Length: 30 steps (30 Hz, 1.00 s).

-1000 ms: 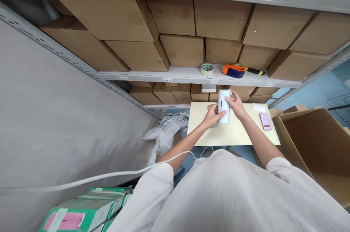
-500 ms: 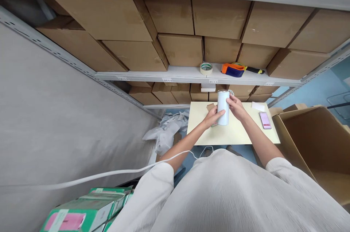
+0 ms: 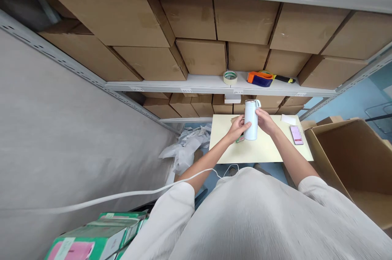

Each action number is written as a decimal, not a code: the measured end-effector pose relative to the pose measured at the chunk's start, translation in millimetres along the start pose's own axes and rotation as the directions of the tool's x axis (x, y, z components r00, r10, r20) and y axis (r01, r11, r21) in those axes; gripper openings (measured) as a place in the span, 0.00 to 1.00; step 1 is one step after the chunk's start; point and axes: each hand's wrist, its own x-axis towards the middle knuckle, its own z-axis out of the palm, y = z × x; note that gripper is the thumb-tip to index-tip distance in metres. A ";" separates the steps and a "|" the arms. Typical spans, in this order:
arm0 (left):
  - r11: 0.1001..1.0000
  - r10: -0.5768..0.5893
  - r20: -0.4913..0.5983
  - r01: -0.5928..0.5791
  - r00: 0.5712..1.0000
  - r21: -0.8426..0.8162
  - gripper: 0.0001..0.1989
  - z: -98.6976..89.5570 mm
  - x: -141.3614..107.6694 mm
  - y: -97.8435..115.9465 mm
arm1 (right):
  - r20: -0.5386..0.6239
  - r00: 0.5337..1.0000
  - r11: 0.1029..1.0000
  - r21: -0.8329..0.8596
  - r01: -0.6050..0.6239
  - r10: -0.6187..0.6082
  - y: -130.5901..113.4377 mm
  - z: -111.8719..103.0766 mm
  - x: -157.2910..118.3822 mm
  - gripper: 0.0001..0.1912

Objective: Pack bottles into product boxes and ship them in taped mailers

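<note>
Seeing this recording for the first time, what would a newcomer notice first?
Probably the pale blue bottle, held upright over the pale yellow table between the left hand and right hand. Next, the orange and dark blue object on the shelf beyond, right of a tape roll. Then the green box at lower left.

Pale blue cylindrical bottle [image 3: 251,124] held over a pale yellow rectangular table [image 3: 263,154].
Your left hand [image 3: 237,129] wraps its left side, thumb across the front; your right hand [image 3: 265,121] has fingers on its upper right side, by its loop strap [image 3: 258,103]. Pink-screened phone [image 3: 296,135] on table's right; open brown cardboard box [image 3: 352,158] beside table; cream tape roll [image 3: 230,82] on grey metal shelf [image 3: 208,88].
</note>
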 end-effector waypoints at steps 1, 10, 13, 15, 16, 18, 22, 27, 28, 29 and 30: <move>1.000 -0.005 0.005 0.005 1.000 -0.011 0.40 0.5 -0.2 1.2 | -0.001 1.000 1.000 0.001 -0.004 0.004 0.0 -0.3 0.2 0.32; 0.990 -0.057 -0.180 0.078 0.982 0.116 0.43 2.7 4.3 -7.4 | -0.181 0.977 0.989 -0.107 0.098 -0.116 12.1 2.1 7.3 0.36; 0.995 -0.030 -0.206 0.050 0.978 0.091 0.44 2.6 5.4 -8.1 | -0.204 0.973 0.990 -0.112 0.084 -0.106 15.1 0.2 8.6 0.38; 0.999 -0.031 -0.166 0.036 0.986 0.031 0.42 1.6 4.6 -4.7 | -0.191 0.977 0.992 -0.103 0.078 -0.097 14.6 -3.1 8.8 0.38; 0.999 -0.041 -0.137 0.040 0.990 -0.011 0.41 1.0 3.7 -2.2 | -0.177 0.980 0.993 -0.093 0.070 -0.086 13.7 -5.0 8.7 0.37; 0.993 -0.080 -0.067 0.073 0.995 -0.098 0.39 -0.1 1.2 3.3 | -0.135 0.989 0.997 -0.065 0.049 -0.057 11.2 -8.2 8.6 0.35; 0.964 -0.165 0.044 0.170 0.985 -0.205 0.34 0.4 -3.5 8.8 | -0.043 0.998 0.997 -0.068 0.032 -0.035 8.2 -8.9 9.2 0.35; 0.946 -0.230 0.050 0.236 0.972 -0.222 0.32 1.0 -1.2 3.5 | -0.107 0.993 0.994 -0.101 0.042 -0.053 9.0 -7.0 8.7 0.37; 0.950 -0.243 0.036 0.245 0.969 -0.193 0.33 0.5 -0.1 2.5 | -0.131 0.989 0.994 -0.093 0.050 -0.063 9.1 -7.4 8.2 0.37; 0.956 -0.247 0.019 0.247 0.969 -0.156 0.34 0.1 1.0 1.8 | -0.156 0.985 0.994 -0.087 0.062 -0.075 9.3 -7.9 7.5 0.37; 0.964 -0.242 0.005 0.241 0.970 -0.114 0.35 -0.3 1.9 1.4 | -0.180 0.980 0.994 -0.084 0.074 -0.088 9.7 -8.3 7.0 0.38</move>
